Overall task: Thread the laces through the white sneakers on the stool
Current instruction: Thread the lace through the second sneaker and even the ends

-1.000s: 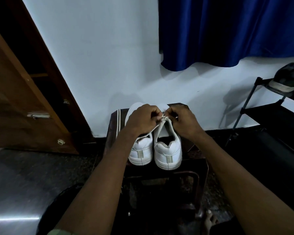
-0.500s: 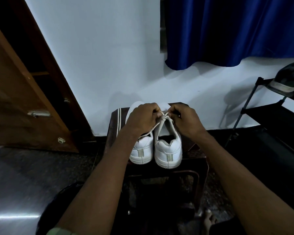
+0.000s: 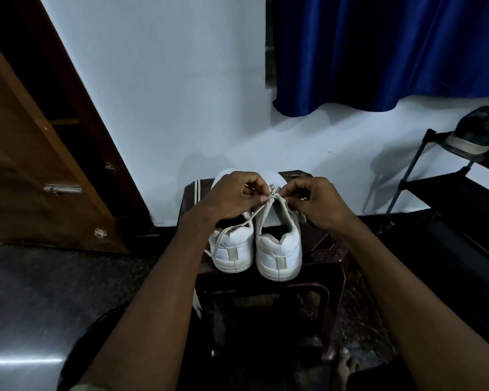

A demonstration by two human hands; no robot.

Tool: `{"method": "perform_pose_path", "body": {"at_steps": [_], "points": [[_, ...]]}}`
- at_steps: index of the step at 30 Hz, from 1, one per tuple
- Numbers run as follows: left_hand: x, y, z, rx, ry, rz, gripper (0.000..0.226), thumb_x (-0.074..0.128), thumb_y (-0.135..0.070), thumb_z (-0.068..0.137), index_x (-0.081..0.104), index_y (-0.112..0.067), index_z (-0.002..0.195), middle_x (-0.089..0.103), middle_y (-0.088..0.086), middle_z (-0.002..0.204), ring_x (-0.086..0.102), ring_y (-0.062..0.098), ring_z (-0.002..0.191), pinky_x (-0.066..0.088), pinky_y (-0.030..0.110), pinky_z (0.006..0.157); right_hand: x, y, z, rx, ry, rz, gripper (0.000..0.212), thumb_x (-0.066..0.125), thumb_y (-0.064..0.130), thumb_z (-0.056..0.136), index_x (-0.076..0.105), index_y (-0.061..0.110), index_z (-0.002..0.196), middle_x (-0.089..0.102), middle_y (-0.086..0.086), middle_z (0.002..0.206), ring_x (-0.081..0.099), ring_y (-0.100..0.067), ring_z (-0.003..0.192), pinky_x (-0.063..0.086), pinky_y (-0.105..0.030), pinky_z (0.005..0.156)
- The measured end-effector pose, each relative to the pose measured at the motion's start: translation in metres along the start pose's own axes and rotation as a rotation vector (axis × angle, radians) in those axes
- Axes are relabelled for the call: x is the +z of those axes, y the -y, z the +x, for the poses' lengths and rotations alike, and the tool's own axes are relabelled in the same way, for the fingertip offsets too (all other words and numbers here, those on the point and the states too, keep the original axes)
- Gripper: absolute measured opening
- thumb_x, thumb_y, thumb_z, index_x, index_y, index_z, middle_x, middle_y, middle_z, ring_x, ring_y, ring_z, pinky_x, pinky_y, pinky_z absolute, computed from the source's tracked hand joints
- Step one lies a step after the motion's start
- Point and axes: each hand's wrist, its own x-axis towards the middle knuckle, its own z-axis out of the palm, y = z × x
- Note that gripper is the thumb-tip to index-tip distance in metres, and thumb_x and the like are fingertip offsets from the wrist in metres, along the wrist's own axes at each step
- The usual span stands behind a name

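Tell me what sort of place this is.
Probably a room in a home, near its doorway: a wooden door stands at the left, a blue curtain hangs on the white wall, and a black shoe rack stands at the right.

Both forearms outstretched, left hand (image 3: 232, 197) and right hand (image 3: 321, 203) pinching.

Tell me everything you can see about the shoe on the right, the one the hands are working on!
The right sneaker is white and looks like smooth leather, with a thick white sole and a pale tab down its heel. It stands upright on the dark stool, heel toward the camera, close beside the left sneaker. Its top is open. The left hand and right hand pinch its white lace above the tongue; one end trails left across the other shoe.
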Motion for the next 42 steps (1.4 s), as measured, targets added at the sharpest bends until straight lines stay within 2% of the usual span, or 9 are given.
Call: {"method": "perform_pose_path", "body": {"at_steps": [4,12,15,18,23,29,32,37,42], "points": [[0.004,-0.003,-0.003,0.036,0.000,0.025,0.011,0.081,-0.013,0.089,0.075,-0.021,0.089,0.077,-0.006,0.093,0.075,0.011,0.093,0.060,0.039,0.094,0.011,0.001,0.000,-0.033,-0.079,-0.003,0.015,0.079,0.005,0.087,0.080,0.020,0.088,0.077,0.010,0.082,0.072,-0.008,0.079,0.054,-0.021,0.073],[0.014,-0.006,-0.003,0.045,-0.099,0.258,0.008,0.056,-0.021,0.104,0.063,-0.018,0.102,0.070,-0.005,0.082,0.064,0.024,0.078,0.052,0.043,0.079,0.022,0.005,0.002,-0.139,-0.147,-0.220,0.009,0.053,0.010,0.098,0.056,0.018,0.095,0.063,0.003,0.089,0.050,-0.014,0.085,0.035,-0.032,0.072],[0.010,-0.001,-0.005,0.053,-0.088,0.169,0.006,0.054,-0.024,0.105,0.057,-0.020,0.102,0.069,-0.006,0.079,0.064,0.022,0.067,0.053,0.041,0.072,0.018,0.006,0.003,-0.114,-0.135,-0.173,0.008,0.053,0.011,0.101,0.057,0.017,0.096,0.065,0.001,0.088,0.054,-0.016,0.082,0.041,-0.033,0.072],[0.005,0.003,-0.005,0.048,-0.017,0.017,0.006,0.065,-0.024,0.099,0.061,-0.020,0.101,0.075,-0.003,0.095,0.075,0.028,0.080,0.057,0.040,0.075,0.009,0.006,0.002,-0.105,-0.050,-0.028,0.007,0.065,0.002,0.096,0.066,0.009,0.095,0.069,-0.005,0.087,0.060,-0.015,0.078,0.048,-0.023,0.071],[0.013,0.001,-0.005,0.025,-0.098,0.112,0.002,0.075,-0.020,0.094,0.073,-0.020,0.093,0.077,-0.009,0.088,0.072,0.008,0.075,0.051,0.027,0.070,0.013,0.006,-0.001,-0.115,-0.079,-0.051,0.007,0.072,-0.001,0.090,0.070,0.006,0.087,0.070,-0.006,0.086,0.065,-0.018,0.081,0.047,-0.015,0.073],[0.011,-0.004,-0.006,0.061,-0.135,0.195,0.006,0.062,-0.010,0.098,0.066,-0.014,0.095,0.068,0.001,0.076,0.053,0.002,0.060,0.033,0.012,0.058,0.022,0.010,-0.001,-0.113,-0.185,-0.226,0.006,0.064,0.009,0.094,0.067,0.013,0.095,0.073,-0.005,0.100,0.060,-0.020,0.092,0.036,-0.027,0.076],[0.012,-0.003,-0.005,0.090,-0.147,0.199,0.005,0.060,-0.012,0.100,0.061,-0.015,0.097,0.066,-0.001,0.077,0.054,0.012,0.066,0.037,0.016,0.059,0.022,0.013,0.000,-0.072,-0.199,-0.234,0.007,0.063,0.011,0.097,0.067,0.014,0.100,0.072,-0.001,0.102,0.056,-0.016,0.089,0.030,-0.024,0.072],[0.004,-0.012,-0.010,-0.008,-0.138,0.120,0.009,0.073,-0.018,0.094,0.065,-0.019,0.097,0.073,-0.005,0.086,0.070,0.016,0.080,0.054,0.035,0.079,0.009,0.008,-0.001,0.044,-0.124,-0.045,0.018,0.071,0.017,0.094,0.058,0.030,0.092,0.069,0.002,0.085,0.065,-0.024,0.076,0.055,-0.044,0.070],[-0.010,-0.030,-0.029,-0.161,-0.133,0.399,0.029,0.075,-0.057,0.088,0.075,-0.028,0.089,0.074,-0.014,0.084,0.064,-0.003,0.080,0.042,0.027,0.091,-0.001,0.007,-0.016,0.167,0.003,-0.035,0.024,0.071,0.035,0.097,0.068,0.021,0.078,0.068,0.010,0.068,0.059,-0.004,0.062,0.047,-0.027,0.064]]}}
